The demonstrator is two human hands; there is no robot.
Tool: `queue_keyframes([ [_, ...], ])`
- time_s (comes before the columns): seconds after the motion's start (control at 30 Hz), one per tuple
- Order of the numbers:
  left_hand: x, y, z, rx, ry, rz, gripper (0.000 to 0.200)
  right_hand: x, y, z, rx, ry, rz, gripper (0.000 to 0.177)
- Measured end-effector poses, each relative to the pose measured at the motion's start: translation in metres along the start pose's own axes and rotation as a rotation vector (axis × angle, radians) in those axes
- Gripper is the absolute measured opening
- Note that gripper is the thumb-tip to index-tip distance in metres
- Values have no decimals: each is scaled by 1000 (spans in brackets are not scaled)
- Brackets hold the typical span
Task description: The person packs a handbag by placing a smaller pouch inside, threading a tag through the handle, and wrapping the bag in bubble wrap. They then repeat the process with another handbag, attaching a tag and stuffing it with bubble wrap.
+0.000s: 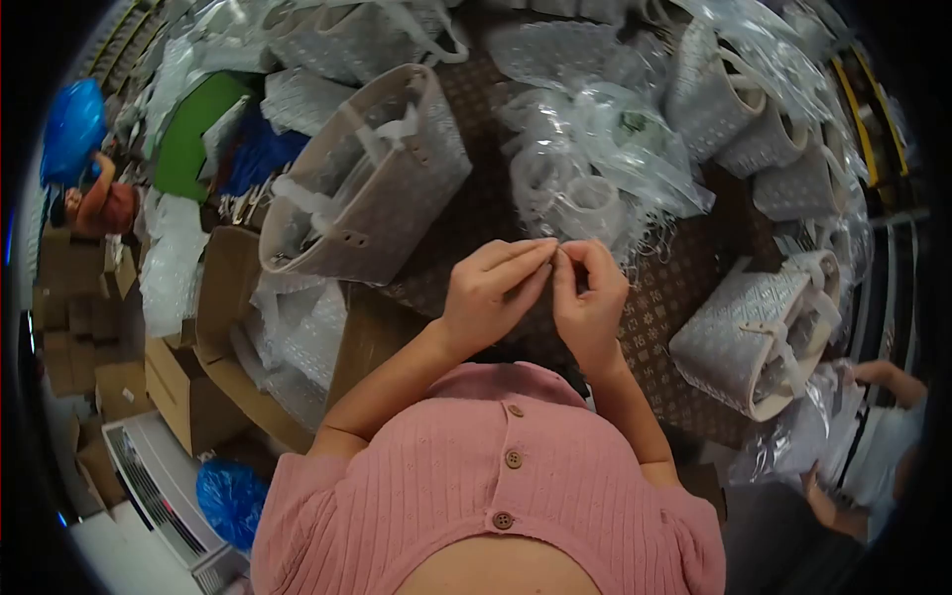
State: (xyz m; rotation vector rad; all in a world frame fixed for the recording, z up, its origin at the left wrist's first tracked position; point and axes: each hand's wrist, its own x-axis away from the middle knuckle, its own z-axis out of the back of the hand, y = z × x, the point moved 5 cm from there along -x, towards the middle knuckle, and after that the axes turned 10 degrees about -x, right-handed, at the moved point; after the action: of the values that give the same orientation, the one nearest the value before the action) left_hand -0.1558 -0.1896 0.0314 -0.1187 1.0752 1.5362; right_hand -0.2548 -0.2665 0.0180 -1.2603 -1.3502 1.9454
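Note:
My left hand (496, 296) and my right hand (589, 297) meet over the near part of the patterned table, their fingertips pinched together. Whatever they hold between the tips is too small to make out. Just beyond my fingers lies a roll of clear tape or film (592, 203), beside a heap of clear plastic bags (630, 139). Thin white strings (650, 238) trail from the heap near my right hand. To the left stands a large light-grey handbag (397, 193), its top open and its handles wrapped in white padding.
A grey handbag (739, 327) lies tilted at the right, with several more (709, 99) behind it. Another person's hands (823, 496) hold clear plastic (793, 436) at far right. An open cardboard box (226, 317) with bubble wrap stands at left; a further person (99, 203) is at far left.

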Motion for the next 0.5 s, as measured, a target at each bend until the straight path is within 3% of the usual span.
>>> queue_keyframes([
  [0.07, 9, -12, 23, 95, -24, 113, 19, 5, -3, -16, -10, -26, 27, 6],
  [0.13, 37, -49, 21, 853, -159, 731, 16, 12, -8, -41, -28, -119, 22, 7],
  [0.17, 55, -59, 26, 941, -207, 893, 11, 16, -9, -55, -20, -177, 67, 7],
  [0.27, 80, -71, 39, 1099, 13, 873, 6, 24, -13, -87, -34, -267, 147, 8],
  [0.33, 85, -75, 52, 1077, 56, 844, 3, 27, -19, -102, -14, -334, 266, 7],
  [0.5, 88, -82, 81, 856, 68, 831, 3, 25, -22, -129, -114, -432, 274, 9],
])
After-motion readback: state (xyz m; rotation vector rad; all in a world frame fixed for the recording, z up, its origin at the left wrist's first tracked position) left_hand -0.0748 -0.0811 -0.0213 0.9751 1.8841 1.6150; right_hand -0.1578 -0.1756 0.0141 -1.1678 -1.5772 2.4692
